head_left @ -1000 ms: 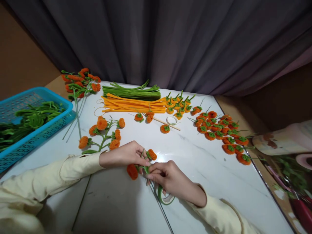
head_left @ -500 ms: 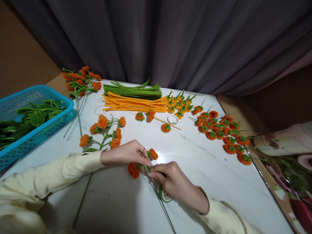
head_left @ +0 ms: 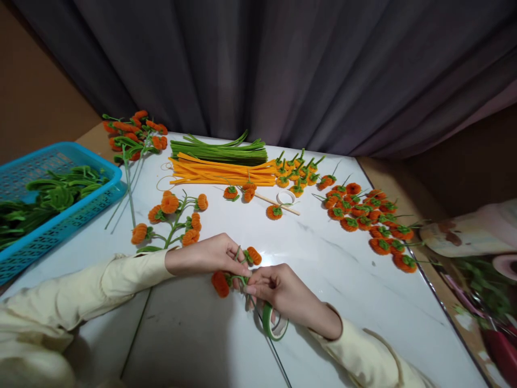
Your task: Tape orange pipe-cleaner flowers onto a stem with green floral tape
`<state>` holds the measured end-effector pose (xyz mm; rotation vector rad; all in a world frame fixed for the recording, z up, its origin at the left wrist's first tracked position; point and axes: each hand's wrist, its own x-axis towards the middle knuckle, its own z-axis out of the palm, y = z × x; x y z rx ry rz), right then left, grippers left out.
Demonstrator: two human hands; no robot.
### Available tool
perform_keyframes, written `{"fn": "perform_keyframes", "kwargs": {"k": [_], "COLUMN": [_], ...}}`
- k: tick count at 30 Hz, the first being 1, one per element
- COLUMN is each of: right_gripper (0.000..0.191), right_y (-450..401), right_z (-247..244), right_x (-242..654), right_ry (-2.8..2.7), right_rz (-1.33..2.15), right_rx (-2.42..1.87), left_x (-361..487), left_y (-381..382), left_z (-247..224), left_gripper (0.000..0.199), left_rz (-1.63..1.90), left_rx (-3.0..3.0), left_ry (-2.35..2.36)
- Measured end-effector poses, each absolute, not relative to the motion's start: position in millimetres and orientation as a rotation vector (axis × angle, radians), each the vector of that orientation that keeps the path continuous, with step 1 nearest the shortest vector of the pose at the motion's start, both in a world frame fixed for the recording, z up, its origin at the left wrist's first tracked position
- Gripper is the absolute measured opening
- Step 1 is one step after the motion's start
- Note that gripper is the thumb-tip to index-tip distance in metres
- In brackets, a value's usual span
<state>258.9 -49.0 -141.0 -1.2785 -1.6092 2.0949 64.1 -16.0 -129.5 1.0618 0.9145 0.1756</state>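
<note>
Head view: left hand [head_left: 214, 256] and right hand [head_left: 283, 292] pinching a green stem with two fuzzy orange pumpkin-shaped heads [head_left: 242, 279]

The stem is at the white marbled table's [head_left: 323, 312] near middle, between nearly closed fingertips. From it, a green paper-like tape roll [head_left: 266, 322] is at five o'clock, an orange-headed green branch [head_left: 173, 233] at ten.

"What is the white desk [head_left: 319, 264] holding?"
"Green strips [head_left: 226, 153] are lying behind yellow-orange strips [head_left: 222, 171]."
"And rightward?"
"Orange pumpkin shapes [head_left: 349, 223] are clustering near its edge; a wooden stick [head_left: 269, 200] is resting farther left."
</note>
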Motion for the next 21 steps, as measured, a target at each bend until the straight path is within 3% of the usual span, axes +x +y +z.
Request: {"fn": "perform_keyframes", "kwargs": {"k": [21], "right_gripper": [0.021], "right_y": [-48.1], "right_z": [-141.6], "right_x": [257.2], "right_ry": [-1.577], "right_rz": [2.053], "right_rx": [-1.258], "left_x": [67.4], "left_y": [-17.5], "left_z": [-128.1], "left_gripper": [0.031], "left_rz": [0.197], "left_rx": [1.030], "left_ry": [0.926]}}
